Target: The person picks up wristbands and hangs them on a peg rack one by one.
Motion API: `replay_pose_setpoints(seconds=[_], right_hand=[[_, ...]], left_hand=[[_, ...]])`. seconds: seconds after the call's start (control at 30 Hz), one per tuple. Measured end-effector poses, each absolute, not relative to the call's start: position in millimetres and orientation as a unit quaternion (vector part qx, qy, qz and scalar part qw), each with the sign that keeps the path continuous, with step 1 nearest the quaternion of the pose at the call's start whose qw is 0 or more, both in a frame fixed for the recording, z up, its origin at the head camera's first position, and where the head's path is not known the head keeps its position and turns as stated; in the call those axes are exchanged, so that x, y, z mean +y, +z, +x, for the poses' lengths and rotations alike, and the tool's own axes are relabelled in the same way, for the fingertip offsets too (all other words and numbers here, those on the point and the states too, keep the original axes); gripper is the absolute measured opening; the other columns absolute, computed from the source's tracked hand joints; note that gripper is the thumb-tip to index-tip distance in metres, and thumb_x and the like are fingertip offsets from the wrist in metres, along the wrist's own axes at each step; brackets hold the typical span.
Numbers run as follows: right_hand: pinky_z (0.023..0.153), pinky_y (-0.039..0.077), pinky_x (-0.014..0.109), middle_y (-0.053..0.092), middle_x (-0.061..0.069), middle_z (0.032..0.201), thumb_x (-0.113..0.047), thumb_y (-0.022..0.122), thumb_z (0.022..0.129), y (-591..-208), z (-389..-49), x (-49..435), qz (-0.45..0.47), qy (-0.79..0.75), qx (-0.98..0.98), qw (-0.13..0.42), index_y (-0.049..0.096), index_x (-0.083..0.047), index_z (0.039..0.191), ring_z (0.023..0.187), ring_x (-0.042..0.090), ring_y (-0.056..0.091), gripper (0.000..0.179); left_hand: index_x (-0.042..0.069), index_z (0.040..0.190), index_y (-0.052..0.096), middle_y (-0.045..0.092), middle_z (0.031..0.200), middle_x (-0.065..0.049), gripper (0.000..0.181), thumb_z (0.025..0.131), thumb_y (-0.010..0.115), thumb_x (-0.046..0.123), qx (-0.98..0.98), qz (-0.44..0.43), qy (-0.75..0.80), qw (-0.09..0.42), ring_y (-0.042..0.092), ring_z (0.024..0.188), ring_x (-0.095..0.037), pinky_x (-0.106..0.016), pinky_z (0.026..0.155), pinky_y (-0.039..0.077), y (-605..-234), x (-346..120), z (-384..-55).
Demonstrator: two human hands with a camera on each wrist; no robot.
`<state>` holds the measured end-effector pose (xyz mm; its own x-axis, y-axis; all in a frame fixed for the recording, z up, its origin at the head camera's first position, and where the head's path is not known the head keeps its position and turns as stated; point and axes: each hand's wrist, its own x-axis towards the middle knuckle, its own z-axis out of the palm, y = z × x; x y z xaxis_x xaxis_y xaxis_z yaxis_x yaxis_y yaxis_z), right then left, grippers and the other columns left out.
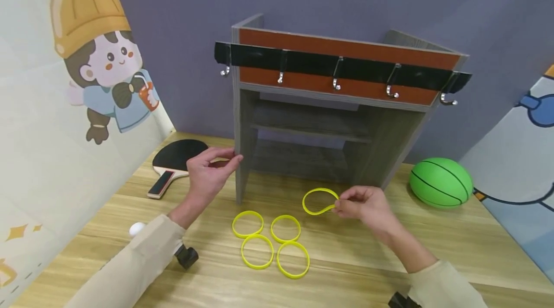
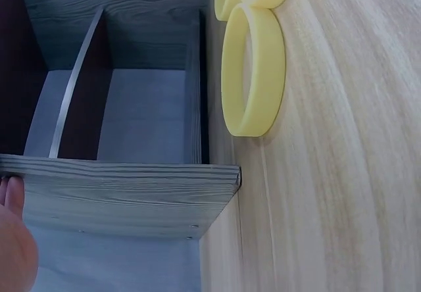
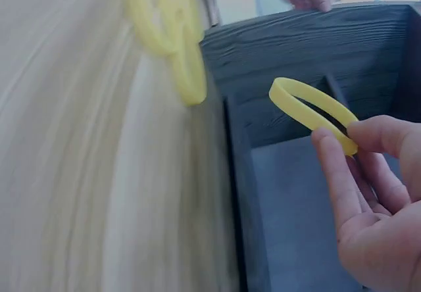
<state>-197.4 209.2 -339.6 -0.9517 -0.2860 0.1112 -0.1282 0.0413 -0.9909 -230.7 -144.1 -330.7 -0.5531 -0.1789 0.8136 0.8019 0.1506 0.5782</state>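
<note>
My right hand (image 1: 363,207) pinches a yellow ring-shaped band (image 1: 306,207) between thumb and fingers, in front of the lower opening of a grey wooden shelf unit (image 1: 240,120). The right wrist view shows this band (image 3: 299,108) tilted, held at one end. Several more yellow bands (image 1: 244,253) lie flat on the wooden table just ahead of the unit. My left hand (image 1: 207,173) is at the unit's left side panel, fingertips touching it near the front edge. In the left wrist view, fingers (image 2: 14,196) of that hand meet the panel's outer face.
A black strip (image 1: 311,61) with several metal hooks crosses the unit's red-brown top front. Left of it lie a table tennis bat (image 1: 179,154) and a white ball (image 1: 137,228). To the right sits a green ball (image 1: 441,183) with black lines. A wall stands behind.
</note>
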Motion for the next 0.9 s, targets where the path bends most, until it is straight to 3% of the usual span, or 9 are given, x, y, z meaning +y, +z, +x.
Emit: replay_pose_setpoints(seconds=[0.13, 0.37, 0.9], right_hand=[[0.076, 0.056, 0.038, 0.067, 0.016, 0.082, 0.01, 0.065, 0.083, -326.5, -198.8, 202.4, -0.117, -0.732, 0.667, 0.071, 0.065, -0.002, 0.08, 0.079, 0.026, 0.069, 0.012], [0.08, 0.055, 0.033, 0.068, 0.014, 0.084, 0.007, 0.067, 0.084, -302.4, -199.5, 189.1, -0.113, -0.79, 0.594, 0.105, 0.066, -0.002, 0.081, 0.084, 0.026, 0.068, 0.01], [0.082, 0.054, 0.035, 0.065, 0.017, 0.087, 0.009, 0.064, 0.085, -234.7, -202.2, 140.0, -0.166, -0.82, 0.539, 0.097, 0.066, 0.003, 0.081, 0.083, 0.028, 0.068, 0.008]], left_hand=[[-0.01, 0.084, 0.071, 0.067, 0.076, -0.019, 0.021, 0.065, 0.079, -0.015, -0.64, -0.246, -0.597, 0.416, 0.067, 0.071, -0.016, -0.028, 0.062, 0.058, -329.5, -143.6, -230.6], [-0.003, 0.085, 0.074, 0.068, 0.077, -0.01, 0.02, 0.067, 0.082, -0.008, -0.658, -0.24, -0.574, 0.425, 0.067, 0.067, -0.017, -0.029, 0.059, 0.058, -335.7, -146.1, -236.2], [-0.012, 0.082, 0.069, 0.066, 0.076, -0.021, 0.018, 0.067, 0.077, -0.017, -0.671, -0.24, -0.559, 0.425, 0.065, 0.071, -0.018, -0.025, 0.062, 0.058, -313.8, -135.9, -214.8]])
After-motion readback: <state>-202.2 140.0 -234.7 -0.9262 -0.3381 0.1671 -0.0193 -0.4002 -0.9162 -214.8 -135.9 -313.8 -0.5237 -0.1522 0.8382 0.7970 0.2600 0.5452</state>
